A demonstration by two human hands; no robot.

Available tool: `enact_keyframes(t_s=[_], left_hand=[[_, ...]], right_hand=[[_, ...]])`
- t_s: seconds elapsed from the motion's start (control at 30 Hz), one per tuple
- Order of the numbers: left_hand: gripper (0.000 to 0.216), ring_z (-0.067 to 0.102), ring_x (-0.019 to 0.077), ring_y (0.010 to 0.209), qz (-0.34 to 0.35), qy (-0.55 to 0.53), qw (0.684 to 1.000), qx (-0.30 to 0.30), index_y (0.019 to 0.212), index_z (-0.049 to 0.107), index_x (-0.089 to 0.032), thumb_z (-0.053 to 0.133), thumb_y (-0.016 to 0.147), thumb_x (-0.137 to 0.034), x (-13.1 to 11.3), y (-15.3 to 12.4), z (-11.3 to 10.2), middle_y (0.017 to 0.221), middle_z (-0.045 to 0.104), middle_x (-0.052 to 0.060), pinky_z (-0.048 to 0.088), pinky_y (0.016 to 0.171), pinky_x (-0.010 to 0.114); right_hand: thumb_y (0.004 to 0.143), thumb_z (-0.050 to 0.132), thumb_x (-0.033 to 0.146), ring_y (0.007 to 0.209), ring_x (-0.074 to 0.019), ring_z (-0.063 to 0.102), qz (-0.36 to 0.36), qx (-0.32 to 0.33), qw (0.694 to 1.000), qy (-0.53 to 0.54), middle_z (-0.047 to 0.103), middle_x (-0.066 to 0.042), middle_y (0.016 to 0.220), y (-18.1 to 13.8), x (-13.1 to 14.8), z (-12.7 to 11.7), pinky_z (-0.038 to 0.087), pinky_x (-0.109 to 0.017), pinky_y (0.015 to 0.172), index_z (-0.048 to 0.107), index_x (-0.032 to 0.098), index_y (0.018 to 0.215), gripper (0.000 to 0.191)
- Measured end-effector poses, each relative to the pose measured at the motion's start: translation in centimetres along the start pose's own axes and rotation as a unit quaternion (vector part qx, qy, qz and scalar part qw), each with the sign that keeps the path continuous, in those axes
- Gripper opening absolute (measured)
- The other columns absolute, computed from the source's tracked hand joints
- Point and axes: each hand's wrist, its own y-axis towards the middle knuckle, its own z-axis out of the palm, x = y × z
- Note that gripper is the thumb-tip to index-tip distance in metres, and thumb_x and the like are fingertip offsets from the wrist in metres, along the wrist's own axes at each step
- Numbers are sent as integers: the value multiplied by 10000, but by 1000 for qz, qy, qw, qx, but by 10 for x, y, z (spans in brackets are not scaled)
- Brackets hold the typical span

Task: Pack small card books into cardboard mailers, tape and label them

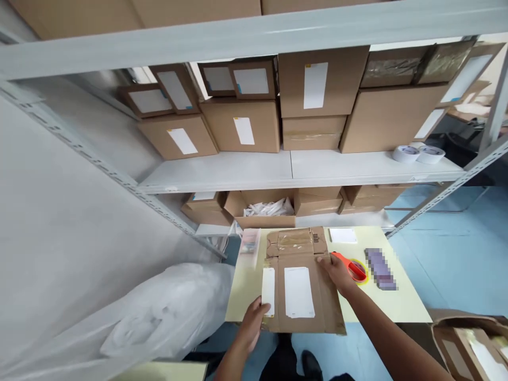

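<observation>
A flattened cardboard box [323,312] with two white labels and shiny clear tape on its upper flap lies over the pale yellow table, its near edge reaching past the table's front. My left hand [254,316] grips its left edge near the bottom, thumb on the narrow white label. Along the upper right side, my right hand [336,271] holds the cardboard, thumb on top and the other fingers mostly hidden. Just right of that hand lies an orange-red tape dispenser [351,266] beside a yellow-edged roll.
On the pale yellow table [397,307] lie white papers [343,235], a blurred purple item [381,269] and a clear pinkish packet [249,247]. Shelves [238,169] of boxes and tape rolls [418,154] stand behind. White plastic wrap [174,307] bulges at left; an open carton [468,338] stands lower right.
</observation>
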Motion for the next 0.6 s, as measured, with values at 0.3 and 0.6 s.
enact_keyframes(t_s=[0.3, 0.6], left_hand=[[303, 671, 293, 1096, -55, 389, 920, -5, 1125, 634, -156, 506, 856, -210, 37, 95, -23, 1129, 720, 157, 483, 946, 383], [405, 636, 262, 1172, 21, 489, 867, -92, 1278, 538, -139, 486, 892, -250, 34, 100, -31, 1231, 659, 162, 469, 982, 335]], right_hand=[[812, 542, 175, 1220, -276, 623, 67, -67, 939, -331, 644, -183, 1311, 24, -107, 41, 434, -331, 1047, 555, 113, 1360, 552], [836, 543, 230, 1047, -262, 694, 121, -96, 938, -310, 688, -178, 1188, 15, -127, 42, 491, -323, 935, 608, 105, 1265, 452]])
